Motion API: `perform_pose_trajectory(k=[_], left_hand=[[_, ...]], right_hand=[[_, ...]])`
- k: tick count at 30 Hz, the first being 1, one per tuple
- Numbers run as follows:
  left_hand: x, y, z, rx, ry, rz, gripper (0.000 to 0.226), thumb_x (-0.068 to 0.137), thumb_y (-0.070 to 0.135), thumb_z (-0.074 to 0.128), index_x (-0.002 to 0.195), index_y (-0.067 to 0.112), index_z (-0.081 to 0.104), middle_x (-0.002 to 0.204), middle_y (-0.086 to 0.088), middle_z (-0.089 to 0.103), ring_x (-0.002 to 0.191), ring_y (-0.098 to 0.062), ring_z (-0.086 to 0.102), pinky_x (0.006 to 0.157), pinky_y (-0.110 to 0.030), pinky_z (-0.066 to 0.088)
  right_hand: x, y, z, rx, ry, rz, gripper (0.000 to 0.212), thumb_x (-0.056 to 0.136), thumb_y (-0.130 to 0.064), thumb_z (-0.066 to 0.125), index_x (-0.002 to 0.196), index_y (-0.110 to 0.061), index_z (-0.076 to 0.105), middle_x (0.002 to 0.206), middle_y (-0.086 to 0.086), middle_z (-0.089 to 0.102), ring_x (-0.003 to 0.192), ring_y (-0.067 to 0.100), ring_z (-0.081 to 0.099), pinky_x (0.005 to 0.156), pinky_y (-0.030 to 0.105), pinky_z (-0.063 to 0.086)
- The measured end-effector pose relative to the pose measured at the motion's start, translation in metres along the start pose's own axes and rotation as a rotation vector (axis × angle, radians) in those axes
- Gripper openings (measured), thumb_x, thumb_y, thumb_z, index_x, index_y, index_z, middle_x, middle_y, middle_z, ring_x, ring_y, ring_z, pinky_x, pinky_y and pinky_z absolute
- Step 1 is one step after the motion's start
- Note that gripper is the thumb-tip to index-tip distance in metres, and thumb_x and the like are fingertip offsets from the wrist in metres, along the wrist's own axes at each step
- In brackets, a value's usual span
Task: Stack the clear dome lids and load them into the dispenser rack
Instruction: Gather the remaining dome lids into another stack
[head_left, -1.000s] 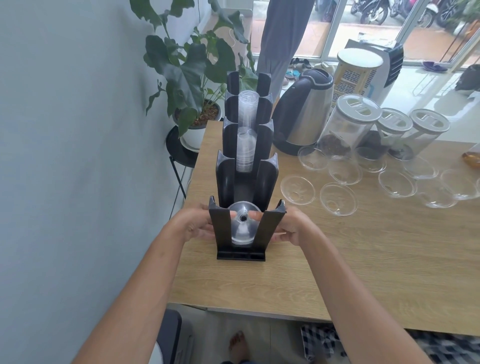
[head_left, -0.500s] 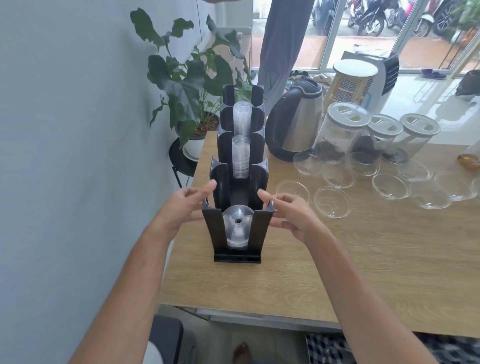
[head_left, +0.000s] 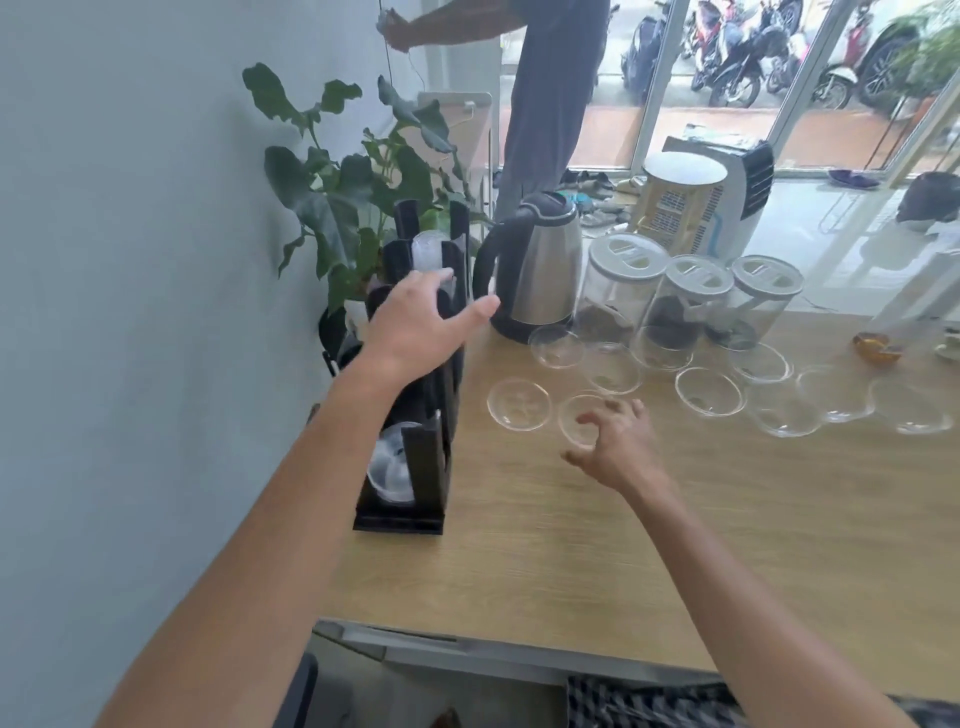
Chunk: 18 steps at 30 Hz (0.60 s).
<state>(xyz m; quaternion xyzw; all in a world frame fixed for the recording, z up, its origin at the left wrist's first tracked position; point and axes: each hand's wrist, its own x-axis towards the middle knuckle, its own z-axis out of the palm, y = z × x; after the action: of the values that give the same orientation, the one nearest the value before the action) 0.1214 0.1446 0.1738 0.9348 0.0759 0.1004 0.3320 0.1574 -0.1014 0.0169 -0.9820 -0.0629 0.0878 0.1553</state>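
- On the wooden table (head_left: 571, 561), right hand (head_left: 615, 447) hovers, fingers spread and empty, over a loose dome lid (head_left: 584, 418).
- Left hand (head_left: 415, 325), open, reaches above the dispenser rack (head_left: 426, 467).

No legible text; print on the gold tin (head_left: 675, 208) too blurred.

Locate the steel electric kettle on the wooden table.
In the head view, the steel electric kettle with a black handle stands at the table's far side, between the black dispenser rack on its left and three clear lidded jars on its right.
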Motion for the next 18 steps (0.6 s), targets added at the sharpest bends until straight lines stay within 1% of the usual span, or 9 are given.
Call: perform_pose_trajectory(k=[2, 4, 7, 9, 11, 13, 14, 16, 18], left_hand=[[-0.001, 0.017, 0.025, 0.008, -0.031, 0.018, 0.077, 0.091, 0.061, 0.061, 0.152, 0.017, 0.045, 0.155, -0.003, 0.047, 0.143, -0.021, 0.042, 0.115, -0.041, 0.037], [-0.003, 0.030, 0.051, 0.004, -0.068, 0.013, 0.076, 0.091, 0.060, 0.063, 0.152, 0.018, 0.044, 0.156, -0.004, 0.046, 0.145, -0.021, 0.040, 0.118, -0.042, 0.035], [-0.007, 0.041, 0.088, 0.020, -0.140, -0.007, 0.077, 0.091, 0.059, 0.063, 0.153, 0.018, 0.042, 0.158, -0.004, 0.044, 0.147, -0.021, 0.037, 0.120, -0.045, 0.034], [-0.011, 0.044, 0.112, 0.024, -0.177, -0.021, 0.075, 0.092, 0.057, 0.065, 0.153, 0.019, 0.042, 0.157, -0.003, 0.045, 0.146, -0.020, 0.039, 0.119, -0.045, 0.035], [-0.019, 0.046, 0.134, 0.031, -0.203, -0.038, 0.072, 0.091, 0.051, 0.067, 0.152, 0.021, 0.042, 0.155, -0.002, 0.046, 0.144, -0.020, 0.042, 0.118, -0.045, 0.037], [-0.030, 0.046, 0.155, 0.034, -0.235, -0.063, 0.070, 0.091, 0.044, 0.069, 0.153, 0.023, 0.042, 0.154, 0.000, 0.046, 0.142, -0.019, 0.042, 0.117, -0.042, 0.037], [-0.036, 0.046, 0.166, 0.026, -0.259, -0.078, 0.071, 0.091, 0.041, 0.071, 0.153, 0.025, 0.041, 0.154, 0.001, 0.046, 0.142, -0.019, 0.042, 0.115, -0.039, 0.037], [-0.048, 0.043, 0.186, -0.008, -0.335, -0.112, 0.077, 0.088, 0.038, 0.075, 0.154, 0.029, 0.038, 0.154, 0.002, 0.045, 0.143, -0.018, 0.042, 0.113, -0.035, 0.036], [-0.060, 0.042, 0.205, -0.054, -0.420, -0.135, 0.090, 0.080, 0.040, 0.082, 0.156, 0.034, 0.034, 0.157, 0.003, 0.042, 0.144, -0.017, 0.041, 0.113, -0.034, 0.036]], right_hand=[[-0.003, 0.025, 0.011, -0.076, 0.020, -0.045, 0.053, 0.086, -0.048, 0.077, 0.135, -0.030, 0.065, 0.164, 0.010, 0.037, 0.158, 0.033, 0.015, 0.129, 0.049, 0.011], [-0.006, 0.043, 0.014, -0.072, 0.064, -0.073, 0.039, 0.092, -0.037, 0.073, 0.131, -0.029, 0.069, 0.165, 0.010, 0.036, 0.158, 0.036, 0.013, 0.130, 0.047, 0.010], [-0.009, 0.065, 0.013, -0.022, 0.118, -0.107, 0.023, 0.097, -0.029, 0.069, 0.118, -0.027, 0.077, 0.159, 0.009, 0.046, 0.156, 0.035, 0.021, 0.128, 0.044, 0.017], [-0.009, 0.080, 0.012, 0.075, 0.141, -0.134, 0.017, 0.094, -0.025, 0.073, 0.108, -0.024, 0.081, 0.149, 0.008, 0.058, 0.151, 0.035, 0.033, 0.124, 0.045, 0.029], [-0.013, 0.095, 0.009, 0.232, 0.189, -0.165, 0.012, 0.090, -0.021, 0.078, 0.100, -0.021, 0.084, 0.126, 0.005, 0.073, 0.134, 0.034, 0.050, 0.106, 0.039, 0.046], [-0.019, 0.106, 0.002, 0.380, 0.230, -0.178, 0.009, 0.087, -0.021, 0.081, 0.095, -0.021, 0.085, 0.100, 0.001, 0.079, 0.108, 0.027, 0.057, 0.084, 0.022, 0.042], [-0.022, 0.111, -0.003, 0.459, 0.231, -0.165, 0.009, 0.086, -0.022, 0.082, 0.095, -0.021, 0.085, 0.093, -0.001, 0.080, 0.099, 0.023, 0.057, 0.079, 0.017, 0.038], [-0.025, 0.122, -0.008, 0.649, 0.176, -0.102, 0.009, 0.085, -0.022, 0.083, 0.094, -0.021, 0.086, 0.091, -0.003, 0.082, 0.090, 0.016, 0.065, 0.080, 0.015, 0.043], [-0.027, 0.130, -0.011, 0.900, 0.064, -0.018, 0.009, 0.084, -0.018, 0.084, 0.093, -0.020, 0.085, 0.091, -0.004, 0.083, 0.087, 0.010, 0.075, 0.085, 0.023, 0.055]])
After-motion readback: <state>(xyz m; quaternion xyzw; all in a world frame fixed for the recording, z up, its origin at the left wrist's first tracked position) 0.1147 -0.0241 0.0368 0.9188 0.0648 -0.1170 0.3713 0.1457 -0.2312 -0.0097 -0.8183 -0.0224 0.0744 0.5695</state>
